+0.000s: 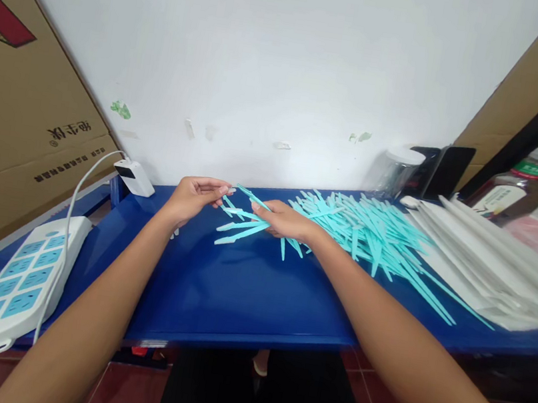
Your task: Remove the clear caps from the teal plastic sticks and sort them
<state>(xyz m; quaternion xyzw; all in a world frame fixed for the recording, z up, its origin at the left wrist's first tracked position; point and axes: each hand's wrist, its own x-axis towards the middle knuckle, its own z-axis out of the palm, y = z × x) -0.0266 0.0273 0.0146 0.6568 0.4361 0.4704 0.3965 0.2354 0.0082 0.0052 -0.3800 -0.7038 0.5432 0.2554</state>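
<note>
My right hand point(284, 220) is closed around several thin turquoise eyebrow razors point(243, 231), which fan out to the left from its fingers. My left hand point(197, 196) faces it with thumb and fingertips pinched together near the tip of one razor. A small, pale, clear-looking piece shows at those fingertips, too small to make out well. Just right of my right hand lies a big loose pile of the same turquoise razors point(370, 233). Below my left wrist a few small whitish pieces point(174, 233) lie on the blue table point(244, 299), partly hidden by the arm.
On the left are a white power strip point(29, 280), a small white device point(135, 177) with a cable, and a large carton point(22, 91). To the right stand a stack of white sleeves point(486, 267), a clear jar point(394, 173), a dark phone point(449, 172) and a bottle point(514, 184). A white wall rises behind.
</note>
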